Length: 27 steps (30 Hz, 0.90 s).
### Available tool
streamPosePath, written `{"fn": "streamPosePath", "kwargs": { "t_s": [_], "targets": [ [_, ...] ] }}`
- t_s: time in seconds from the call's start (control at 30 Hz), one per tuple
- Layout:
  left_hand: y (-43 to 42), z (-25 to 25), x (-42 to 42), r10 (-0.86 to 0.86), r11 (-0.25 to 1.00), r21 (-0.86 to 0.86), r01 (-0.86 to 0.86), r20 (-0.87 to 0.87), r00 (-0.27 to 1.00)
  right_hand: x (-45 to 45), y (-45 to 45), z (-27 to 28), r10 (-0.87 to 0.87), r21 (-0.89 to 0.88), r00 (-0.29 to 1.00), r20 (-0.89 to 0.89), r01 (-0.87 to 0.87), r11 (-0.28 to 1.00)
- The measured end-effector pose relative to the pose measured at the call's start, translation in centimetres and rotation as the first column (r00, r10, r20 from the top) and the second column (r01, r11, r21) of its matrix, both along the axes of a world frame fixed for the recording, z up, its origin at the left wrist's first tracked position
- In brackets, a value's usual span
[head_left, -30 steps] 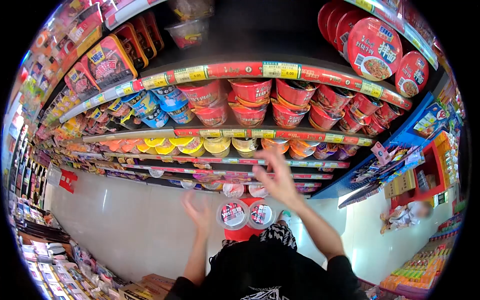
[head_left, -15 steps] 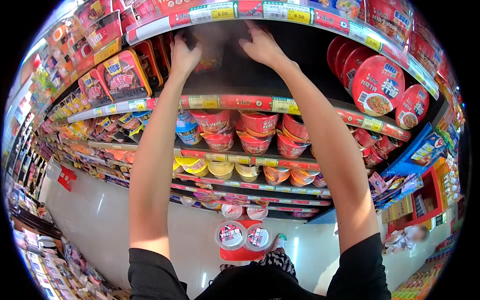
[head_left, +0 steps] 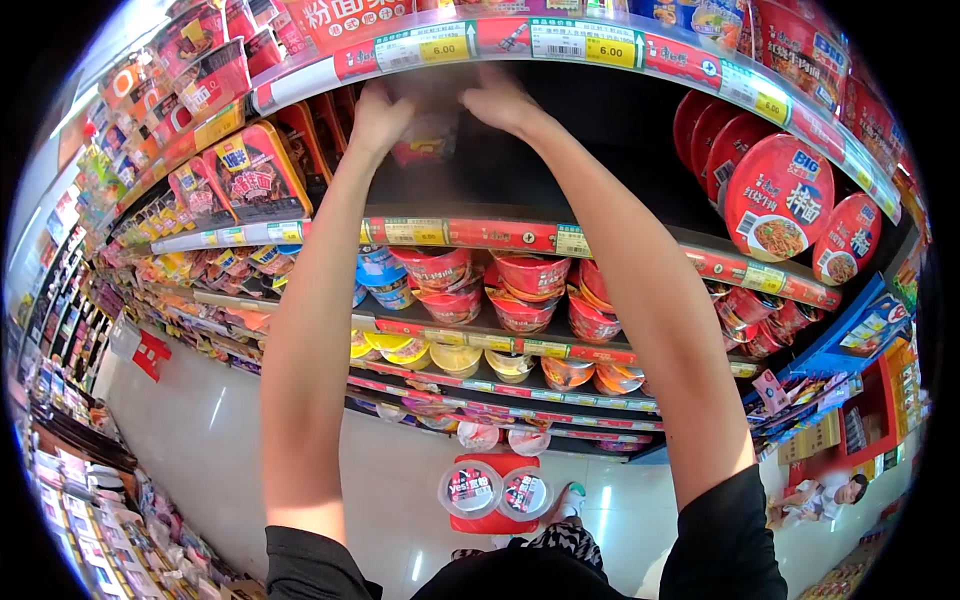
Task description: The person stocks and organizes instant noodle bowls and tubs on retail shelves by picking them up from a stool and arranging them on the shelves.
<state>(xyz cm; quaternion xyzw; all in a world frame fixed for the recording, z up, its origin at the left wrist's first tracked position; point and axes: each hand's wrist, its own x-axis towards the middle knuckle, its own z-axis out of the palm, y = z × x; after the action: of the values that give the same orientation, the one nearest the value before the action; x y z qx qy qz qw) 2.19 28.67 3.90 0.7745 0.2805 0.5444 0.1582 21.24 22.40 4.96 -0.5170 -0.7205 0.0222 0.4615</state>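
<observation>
Both arms reach up into the dark upper shelf (head_left: 610,175). My left hand (head_left: 382,118) is at the left side of a dim, blurred package (head_left: 425,138), its thumb spread away from the fingers. To the right of that package is my right hand (head_left: 500,100), thumb apart and pointing inward, fingertips lost in shadow under the shelf edge above. A greyish haze lies between the two hands. Whether either hand touches the package I cannot make out. Black-and-red boxed noodles (head_left: 255,175) stand left of my left hand.
Large red instant noodle bowls (head_left: 780,195) stand on the right. Lower shelves hold red noodle bowls (head_left: 530,280) and yellow ones (head_left: 400,348). Two clear-lidded tubs (head_left: 470,487) rest on a red stool (head_left: 495,523) by my feet. Another person (head_left: 825,495) is at the lower right.
My right hand has moved left, closer to my left hand, with the blurred package between them. The shelves appear slightly lower and further right in view as the camera tilts.
</observation>
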Motion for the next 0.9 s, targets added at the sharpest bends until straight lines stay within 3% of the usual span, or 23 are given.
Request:
{"fn": "streamPosePath", "kwargs": {
  "t_s": [0.1, 0.17, 0.2, 0.37, 0.47, 0.5, 0.6, 0.67, 0.73, 0.77, 0.8, 0.87, 0.9],
  "targets": [
    [-5.9, 0.1, 0.7, -0.007, 1.000, -0.021, 0.008, 0.061, 0.998, 0.0, -2.3, -0.5, 0.083, 0.077, 0.991, -0.102, -0.076, 0.994],
    [-10.0, -0.7, 1.1, -0.105, 0.994, 0.029, 0.103, 0.115, 0.988, 0.0, -5.5, -1.4, 0.103, 0.234, 0.987, -0.124, -0.071, 0.970],
    [-10.1, -2.1, 1.0, -0.062, 0.997, 0.050, 0.059, 0.067, 0.996, -0.1, -7.3, -2.0, 0.113, 0.309, 0.984, -0.135, -0.066, 0.949],
    [-18.9, -5.1, 2.2, -0.003, 0.979, 0.204, -0.008, 0.057, 0.998, -0.9, -14.9, -5.5, 0.089, 0.284, 0.958, -0.274, -0.008, 0.959],
    [-23.1, -7.0, 2.3, 0.028, 0.971, 0.235, -0.050, 0.097, 0.995, -3.0, -19.7, -7.4, 0.026, 0.404, 0.961, -0.276, 0.091, 0.910],
    [-25.3, -7.2, 2.1, -0.047, 0.994, 0.109, 0.030, 0.159, 0.986, -3.5, -21.6, -7.5, -0.016, 0.395, 0.966, -0.259, 0.121, 0.911],
    [-29.5, -9.5, 1.4, -0.216, 0.975, 0.006, 0.224, 0.293, 0.931, -4.4, -26.7, -8.8, -0.049, 0.380, 0.961, -0.273, 0.155, 0.912],
    [-32.2, -11.9, 0.6, -0.228, 0.973, 0.015, 0.231, 0.235, 0.945, -4.3, -29.9, -11.3, -0.082, 0.342, 0.967, -0.242, 0.165, 0.925],
    [-35.1, -14.8, 0.3, -0.334, 0.939, 0.011, 0.343, 0.251, 0.908, -5.6, -33.7, -14.1, 0.169, 0.352, 0.847, -0.504, 0.022, 0.936],
    [-36.6, -16.6, -0.2, -0.290, 0.955, -0.019, 0.296, 0.147, 0.946, -6.1, -35.6, -15.6, 0.190, 0.328, 0.794, -0.578, 0.013, 0.944],
    [-38.1, -18.8, -0.1, -0.305, 0.942, -0.091, 0.323, 0.168, 0.937, -6.4, -37.5, -16.9, 0.207, 0.307, 0.735, -0.645, 0.001, 0.952],
    [-40.7, -23.1, 0.4, -0.324, 0.920, -0.162, 0.357, 0.198, 0.925, -6.4, -40.5, -20.6, 0.206, 0.241, 0.492, -0.846, 0.007, 0.971],
    [-42.0, -24.3, 0.5, -0.325, 0.914, -0.215, 0.344, 0.118, 0.938, -6.1, -41.5, -22.8, 0.043, 0.117, 0.546, -0.837, 0.101, 0.988]
  ]
}}
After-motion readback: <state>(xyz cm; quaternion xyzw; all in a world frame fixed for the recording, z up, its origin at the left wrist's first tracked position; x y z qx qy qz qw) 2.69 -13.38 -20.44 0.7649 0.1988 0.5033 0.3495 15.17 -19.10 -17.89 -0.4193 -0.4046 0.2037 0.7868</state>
